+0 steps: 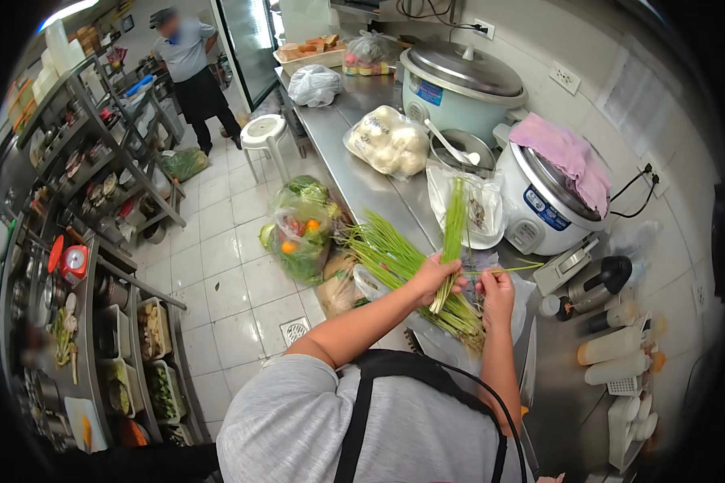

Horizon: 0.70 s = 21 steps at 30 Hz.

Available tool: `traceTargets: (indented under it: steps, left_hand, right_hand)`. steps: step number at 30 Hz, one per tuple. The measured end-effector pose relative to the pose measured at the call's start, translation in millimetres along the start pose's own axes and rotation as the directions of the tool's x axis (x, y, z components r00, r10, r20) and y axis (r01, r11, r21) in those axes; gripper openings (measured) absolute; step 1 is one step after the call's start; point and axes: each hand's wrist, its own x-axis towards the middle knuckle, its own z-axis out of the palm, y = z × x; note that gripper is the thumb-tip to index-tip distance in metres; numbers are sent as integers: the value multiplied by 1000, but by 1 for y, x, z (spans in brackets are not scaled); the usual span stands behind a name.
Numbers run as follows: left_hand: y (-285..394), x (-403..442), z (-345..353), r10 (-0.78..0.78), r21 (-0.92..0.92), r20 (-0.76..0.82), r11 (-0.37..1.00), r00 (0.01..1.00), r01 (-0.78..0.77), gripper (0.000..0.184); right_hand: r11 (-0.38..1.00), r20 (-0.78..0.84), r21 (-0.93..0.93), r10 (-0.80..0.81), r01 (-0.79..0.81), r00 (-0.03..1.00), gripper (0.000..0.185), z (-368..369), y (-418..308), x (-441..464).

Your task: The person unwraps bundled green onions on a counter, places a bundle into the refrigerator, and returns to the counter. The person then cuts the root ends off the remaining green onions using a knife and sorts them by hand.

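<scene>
My left hand (437, 280) is closed around an upright bunch of trimmed-looking green scallions (454, 221). Close by on the right, the fingers of my right hand (496, 291) pinch one thin scallion stalk (528, 266), which sticks out to the right. Beneath both hands lies a larger pile of scallions (395, 253), its pale, rooty ends (469, 328) toward me. The pile rests on a plastic bag (519, 302) on the steel counter. Just beyond my hands is a white tray lined with plastic (485, 234), with small dark scraps on it.
Two rice cookers, one large (463, 84) and one with a pink cloth (560, 161), stand along the wall. A bag of white round food (387, 143) sits on the counter (334, 141). Vegetable bags (302, 233) and a white stool (264, 133) are left; a person (187, 64) stands farther back.
</scene>
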Motion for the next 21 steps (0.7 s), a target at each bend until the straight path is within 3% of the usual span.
traceTargets:
  steps: [9, 15, 18, 19, 20, 21]
  left_hand:
    - [19, 1, 2, 102, -148, -117, 982, 988, -119, 13]
    - [46, -1, -12, 228, -195, -230, 942, 946, -274, 14]
    - [62, -6, -22, 285, -170, -252, 928, 925, -333, 13]
    - [66, -9, -25, 299, -156, -248, 926, 921, -343, 13]
    - [68, -10, -28, 309, -142, -243, 926, 919, -349, 13]
    - [69, -11, -31, 334, -170, -215, 912, 918, -372, 13]
  right_hand:
    - [989, -90, 24, -145, 147, 985, 5, -12, -16, -5]
    - [970, -240, 109, -188, 219, 953, 4, -48, -34, -4]
    - [872, -170, -394, -379, 290, 910, 7, -77, -37, -1]
    - [765, -119, -571, -437, 299, 891, 7, -81, -40, -4]
    - [516, -4, -807, -491, 287, 871, 13, -81, -44, -6]
    - [331, 54, -929, -325, 167, 944, 14, -80, -45, -8]
